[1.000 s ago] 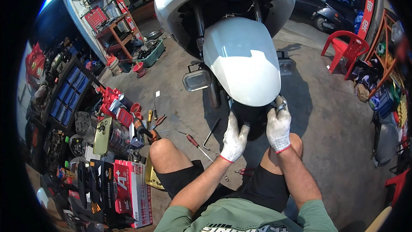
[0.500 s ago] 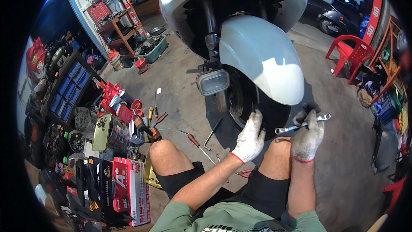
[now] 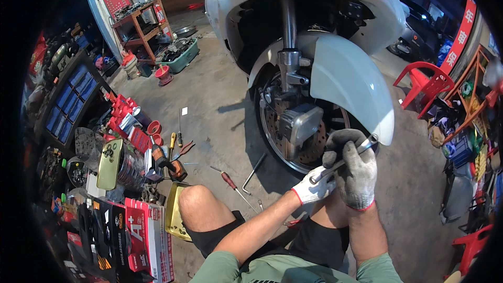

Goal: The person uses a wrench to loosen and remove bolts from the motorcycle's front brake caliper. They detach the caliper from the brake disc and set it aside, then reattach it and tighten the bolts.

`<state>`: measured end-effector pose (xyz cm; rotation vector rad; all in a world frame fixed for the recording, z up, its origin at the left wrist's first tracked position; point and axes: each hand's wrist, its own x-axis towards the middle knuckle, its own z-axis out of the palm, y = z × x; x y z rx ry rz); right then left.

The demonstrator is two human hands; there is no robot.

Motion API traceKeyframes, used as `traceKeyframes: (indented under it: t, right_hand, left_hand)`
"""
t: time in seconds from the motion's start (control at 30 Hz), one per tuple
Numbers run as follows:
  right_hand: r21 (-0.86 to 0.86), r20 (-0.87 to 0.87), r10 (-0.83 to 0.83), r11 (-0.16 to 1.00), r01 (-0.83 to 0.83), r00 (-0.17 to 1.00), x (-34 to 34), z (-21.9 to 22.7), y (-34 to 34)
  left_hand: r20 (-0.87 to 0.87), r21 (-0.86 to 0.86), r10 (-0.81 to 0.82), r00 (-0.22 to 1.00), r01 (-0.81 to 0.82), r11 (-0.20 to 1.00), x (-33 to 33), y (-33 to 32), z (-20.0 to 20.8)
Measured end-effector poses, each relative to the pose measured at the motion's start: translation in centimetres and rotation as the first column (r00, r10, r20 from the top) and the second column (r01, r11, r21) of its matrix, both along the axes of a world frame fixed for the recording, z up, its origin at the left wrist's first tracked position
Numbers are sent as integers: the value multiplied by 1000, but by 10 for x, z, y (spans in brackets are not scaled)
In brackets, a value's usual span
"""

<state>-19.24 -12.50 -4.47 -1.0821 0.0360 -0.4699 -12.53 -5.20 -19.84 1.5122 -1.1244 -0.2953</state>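
Note:
In my gloved right hand is a double-ended ring spanner, gripped between the fingers near the scooter's front wheel. My left hand, in a white glove with a red cuff, reaches in behind the spanner's lower end. Its fingers are hidden by the spanner and the right hand. Ahead stands a white scooter with a pale front mudguard. Beneath that, the front tyre surrounds a drilled brake disc. A boxy part with a clear face sits beside the fork leg.
On the floor lie a red-handled screwdriver, a bent bar, pliers and a cordless drill. Boxes and a gold tray crowd my left. At the right stand a red chair and a cluttered rack.
The front wheel and mudguard now point further right, baring more of the brake disc. My right hand has moved left with the spanner, and the left hand has dropped lower behind it.

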Motion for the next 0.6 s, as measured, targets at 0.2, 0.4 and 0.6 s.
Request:
traceKeyframes:
  t: [0.2,0.4,0.6]
  right_hand:
    - [34,-72,66,997,-63,995,26,-21,1]
    - [-217,-57,-47,976,34,997,31,-48,38]
    - [-318,-40,70,945,-79,997,19,-45,30]
  left_hand:
    - [-826,-164,20,563,-274,948,5,53,40]
    - [-465,110,232,855,-204,973,13,100,73]
    - [-214,197,380,900,-341,919,36,159,84]
